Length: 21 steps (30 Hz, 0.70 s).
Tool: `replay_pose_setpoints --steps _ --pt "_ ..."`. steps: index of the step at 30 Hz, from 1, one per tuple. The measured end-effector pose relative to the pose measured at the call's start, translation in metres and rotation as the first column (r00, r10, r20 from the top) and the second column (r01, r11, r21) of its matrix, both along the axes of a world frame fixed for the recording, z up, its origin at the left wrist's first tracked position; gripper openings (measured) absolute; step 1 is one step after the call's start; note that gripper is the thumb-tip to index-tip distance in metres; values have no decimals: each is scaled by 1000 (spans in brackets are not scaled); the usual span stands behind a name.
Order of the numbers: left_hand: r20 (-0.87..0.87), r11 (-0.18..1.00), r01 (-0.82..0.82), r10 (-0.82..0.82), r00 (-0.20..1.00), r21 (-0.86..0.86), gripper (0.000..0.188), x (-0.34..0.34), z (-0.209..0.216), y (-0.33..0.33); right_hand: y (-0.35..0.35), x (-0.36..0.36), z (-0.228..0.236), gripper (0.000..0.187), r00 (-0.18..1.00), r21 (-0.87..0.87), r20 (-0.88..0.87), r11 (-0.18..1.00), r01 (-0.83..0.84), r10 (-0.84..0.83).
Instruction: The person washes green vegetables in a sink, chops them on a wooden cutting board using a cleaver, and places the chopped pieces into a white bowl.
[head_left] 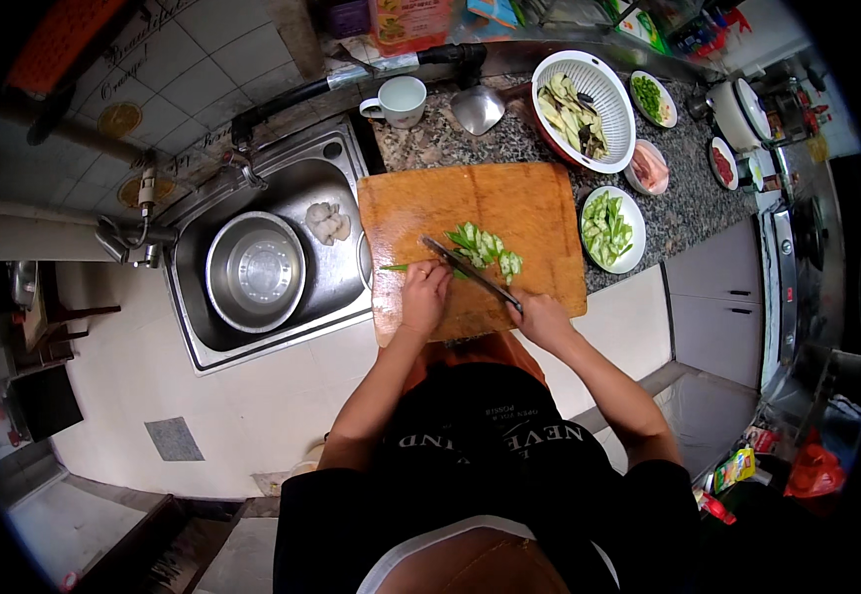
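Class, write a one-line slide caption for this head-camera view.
Right hand slices green vegetable with a knife on a wooden board; left hand steadies it.

Speckled granite counter, steel sink, pale tiled floor

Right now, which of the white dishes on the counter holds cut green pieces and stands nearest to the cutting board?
The white plate directly right of the wooden cutting board, filled with larger pale green chunks. The other green dish, the small plate farther back, holds finely chopped greens.

- Your speckled stone surface carries a wooden cutting board in front of you.
- To your right: a white plate of green pieces.
- Far: a white colander and a mug.
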State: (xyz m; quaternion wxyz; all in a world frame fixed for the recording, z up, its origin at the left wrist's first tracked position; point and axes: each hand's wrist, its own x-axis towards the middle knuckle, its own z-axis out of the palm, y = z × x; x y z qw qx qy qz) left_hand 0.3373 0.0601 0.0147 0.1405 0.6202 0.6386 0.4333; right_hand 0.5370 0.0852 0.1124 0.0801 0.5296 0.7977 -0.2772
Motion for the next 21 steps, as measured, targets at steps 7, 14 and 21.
replay_pose_setpoints --steps 7,14,21 --pt "-20 1000 11 -10 1000 7 8 -7 -9 -1 -3 3 20 16 999 12 -28 999 -42 43" --pt "-12 996 -86 86 996 -25 8 -21 8 -4 -1 -9 7 16 999 22 -32 1000 -2 3" --pt "-59 999 -32 31 998 -8 10 -16 -2 -2 3 -3 12 18 987 12 -136 996 87 -85"
